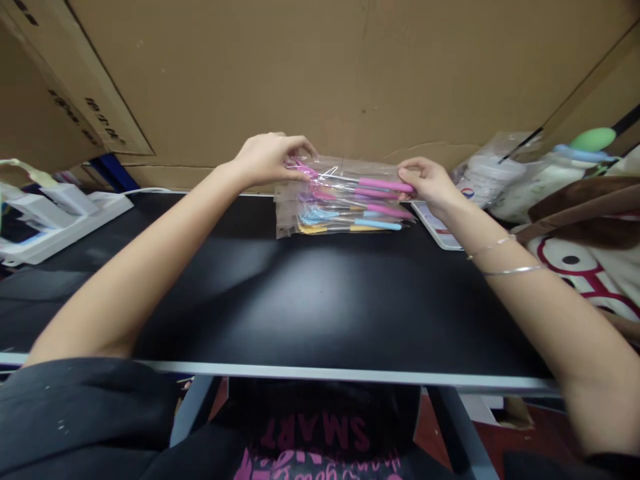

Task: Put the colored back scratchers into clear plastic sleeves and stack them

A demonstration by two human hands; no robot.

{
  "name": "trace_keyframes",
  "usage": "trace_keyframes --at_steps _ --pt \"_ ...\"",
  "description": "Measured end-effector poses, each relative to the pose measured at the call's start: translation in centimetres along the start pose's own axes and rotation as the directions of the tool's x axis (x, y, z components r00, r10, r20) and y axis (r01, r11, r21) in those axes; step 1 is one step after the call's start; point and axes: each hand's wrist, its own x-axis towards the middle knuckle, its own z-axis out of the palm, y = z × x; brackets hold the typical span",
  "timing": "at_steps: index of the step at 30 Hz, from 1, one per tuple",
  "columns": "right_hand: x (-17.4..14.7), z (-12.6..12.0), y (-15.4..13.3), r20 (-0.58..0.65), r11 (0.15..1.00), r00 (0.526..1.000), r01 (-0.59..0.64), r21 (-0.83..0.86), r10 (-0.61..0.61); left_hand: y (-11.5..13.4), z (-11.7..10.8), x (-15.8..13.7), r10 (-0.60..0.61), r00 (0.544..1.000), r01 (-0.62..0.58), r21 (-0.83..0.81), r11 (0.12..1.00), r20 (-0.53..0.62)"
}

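At the back of the black table, a row of clear plastic bags (pixel 286 215) overlaps, each with a slim pen-like stick inside. The sticks are pink, purple, blue and yellow. My left hand (pixel 273 157) pinches the left end of the farthest bag, by the pink, looped end of its stick (pixel 380 185). At the other end, my right hand (pixel 427 180) has thumb and fingers closed on the same bag, by the stick's pink handle. Nearer to me lie a blue stick (pixel 380 224) and a yellow one (pixel 313 229).
A white power strip (pixel 70 223) with plugs sits at the left. To the right are a phone-like white device (pixel 437 227), a bagged white cup (pixel 493 177), a bottle with a green top (pixel 593 139) and a cartoon-patterned bag (pixel 570 257). Cardboard (pixel 320 73) stands behind the table.
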Motion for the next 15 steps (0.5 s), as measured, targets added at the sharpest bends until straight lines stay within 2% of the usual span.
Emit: trace_keyframes --at_steps 4,9,11,13,15 --pt "1.8 1.5 2.0 -0.167 0.977 0.985 -0.074 -0.201 0.040 0.0 3.7 2.2 0.065 0.997 -0.067 0.059 0.996 0.040" --pt "1.2 1.9 3.1 -0.263 0.936 0.963 -0.046 -0.350 -0.051 0.5 6.7 2.8 0.065 0.997 -0.067 0.044 0.997 0.036" --pt "0.6 1.8 3.0 -0.251 0.865 0.959 -0.011 -0.502 -0.133 0.4 7.2 2.8 0.078 0.997 -0.079 0.055 0.995 0.019" --pt "0.2 1.7 2.8 -0.184 0.733 0.953 0.055 -0.678 -0.242 0.3 7.4 2.7 0.078 0.997 -0.077 0.081 0.994 -0.016" --pt "0.0 1.8 2.6 -0.089 0.605 0.939 0.140 -0.784 -0.333 0.5 7.5 2.4 0.095 0.992 -0.086 0.107 0.991 -0.082"
